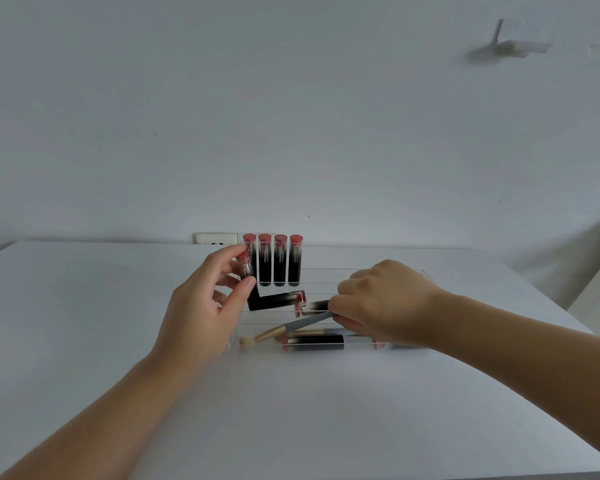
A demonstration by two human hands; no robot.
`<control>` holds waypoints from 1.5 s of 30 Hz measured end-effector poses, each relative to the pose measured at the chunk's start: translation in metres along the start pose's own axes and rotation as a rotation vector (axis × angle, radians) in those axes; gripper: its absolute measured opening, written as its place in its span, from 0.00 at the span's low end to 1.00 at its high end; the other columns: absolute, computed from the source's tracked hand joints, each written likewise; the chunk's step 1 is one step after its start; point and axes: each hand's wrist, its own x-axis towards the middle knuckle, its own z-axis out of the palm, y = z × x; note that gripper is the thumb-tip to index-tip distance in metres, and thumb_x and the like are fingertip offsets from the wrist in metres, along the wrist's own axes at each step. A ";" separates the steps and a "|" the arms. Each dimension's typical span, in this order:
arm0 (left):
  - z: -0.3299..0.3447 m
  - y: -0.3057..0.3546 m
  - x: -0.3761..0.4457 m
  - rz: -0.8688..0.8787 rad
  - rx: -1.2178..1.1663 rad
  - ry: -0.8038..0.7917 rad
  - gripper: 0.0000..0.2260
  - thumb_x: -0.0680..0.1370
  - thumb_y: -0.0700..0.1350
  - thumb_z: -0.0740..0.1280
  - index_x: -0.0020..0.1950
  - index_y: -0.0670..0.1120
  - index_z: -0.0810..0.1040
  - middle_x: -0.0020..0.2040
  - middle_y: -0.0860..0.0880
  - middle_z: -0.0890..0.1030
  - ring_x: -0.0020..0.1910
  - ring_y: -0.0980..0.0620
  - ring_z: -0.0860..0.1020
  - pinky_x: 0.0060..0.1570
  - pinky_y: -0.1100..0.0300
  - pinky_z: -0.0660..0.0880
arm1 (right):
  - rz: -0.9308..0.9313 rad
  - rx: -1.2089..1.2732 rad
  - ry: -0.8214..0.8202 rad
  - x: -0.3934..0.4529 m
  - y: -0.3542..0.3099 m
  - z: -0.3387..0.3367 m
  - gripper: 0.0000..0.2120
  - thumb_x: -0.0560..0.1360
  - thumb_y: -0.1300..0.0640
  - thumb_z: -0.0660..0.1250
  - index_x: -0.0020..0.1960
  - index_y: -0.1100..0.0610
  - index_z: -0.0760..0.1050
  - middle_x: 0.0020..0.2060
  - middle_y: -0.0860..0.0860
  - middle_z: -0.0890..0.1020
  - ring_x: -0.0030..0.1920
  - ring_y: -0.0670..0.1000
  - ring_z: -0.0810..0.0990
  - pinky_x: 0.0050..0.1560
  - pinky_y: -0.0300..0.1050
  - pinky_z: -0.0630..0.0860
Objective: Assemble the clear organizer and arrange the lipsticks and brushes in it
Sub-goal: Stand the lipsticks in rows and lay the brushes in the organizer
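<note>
The clear organizer (426, 273) stands on the white table, hard to make out. Several black lipsticks with red tops (280, 259) stand upright in its back row. My left hand (205, 306) holds one more lipstick (246, 270) upright, just left of that row. Two lipsticks (278, 301) lie flat in the middle. My right hand (381, 303) pinches the grey handle of a gold-ferruled brush (284, 330) that slants down to the left. Another lipstick (314, 342) and a second brush (310, 331) lie along the organizer's front.
The white table (84, 323) spreads wide to the left and towards me. A white wall socket (216, 238) sits at the table's far edge behind the organizer. The wall is plain, with a hook-like mark (499, 43) high on the right.
</note>
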 end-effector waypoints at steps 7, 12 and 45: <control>0.001 -0.003 0.000 -0.011 -0.023 0.001 0.19 0.78 0.45 0.71 0.67 0.58 0.74 0.50 0.66 0.80 0.49 0.62 0.80 0.42 0.74 0.74 | 0.497 0.786 0.204 -0.020 0.018 -0.014 0.02 0.74 0.52 0.75 0.46 0.45 0.85 0.35 0.43 0.79 0.34 0.45 0.76 0.35 0.34 0.70; 0.001 -0.001 0.000 0.000 -0.040 -0.007 0.20 0.78 0.45 0.71 0.65 0.64 0.72 0.54 0.69 0.78 0.50 0.63 0.80 0.41 0.75 0.73 | 0.836 1.334 0.372 -0.045 0.056 -0.022 0.03 0.74 0.60 0.75 0.45 0.53 0.86 0.34 0.52 0.83 0.32 0.49 0.79 0.33 0.41 0.77; 0.001 0.000 -0.001 -0.046 -0.028 0.003 0.20 0.78 0.44 0.72 0.68 0.55 0.75 0.52 0.62 0.80 0.51 0.64 0.80 0.43 0.72 0.75 | 0.719 0.931 0.065 -0.002 0.054 0.011 0.02 0.75 0.51 0.74 0.46 0.44 0.83 0.37 0.41 0.85 0.39 0.41 0.83 0.42 0.35 0.79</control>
